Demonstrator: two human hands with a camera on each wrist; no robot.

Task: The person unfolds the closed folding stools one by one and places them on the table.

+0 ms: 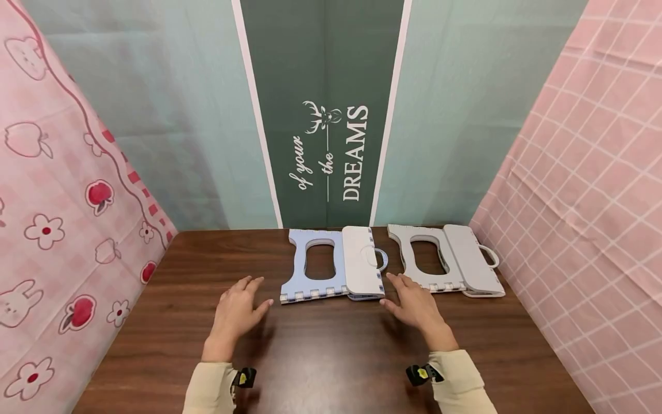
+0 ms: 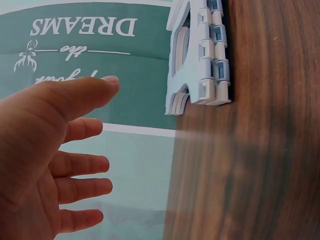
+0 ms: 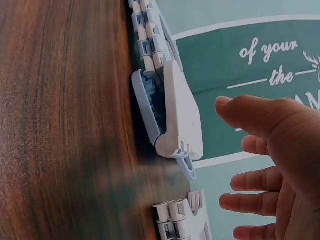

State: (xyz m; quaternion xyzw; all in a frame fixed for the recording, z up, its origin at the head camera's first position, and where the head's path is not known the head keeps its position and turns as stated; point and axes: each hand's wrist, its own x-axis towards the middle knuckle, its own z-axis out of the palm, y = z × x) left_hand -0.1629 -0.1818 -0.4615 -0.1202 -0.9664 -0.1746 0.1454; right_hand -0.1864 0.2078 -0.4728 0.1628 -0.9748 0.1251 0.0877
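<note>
A blue and white folding stool [image 1: 318,286] lies folded flat near the back of the table, its white panel and looped handle to the right. My left hand [image 1: 237,307] hovers left of it with fingers spread and nothing in them. Between that stool and a second, light grey folding stool [image 1: 457,259] is my right hand [image 1: 414,305], fingers extended and holding nothing. In the left wrist view the hinged edge of the blue stool [image 2: 205,55] is beyond the thumb. The right wrist view shows the white panel [image 3: 185,115] beside the right thumb, apart from it.
The stools lie on a dark brown wooden table [image 1: 320,356]. Behind stands a green backdrop [image 1: 331,57] with white lettering. Pink patterned cloth [image 1: 62,230] hangs on the left, pink checked cloth [image 1: 584,230] on the right.
</note>
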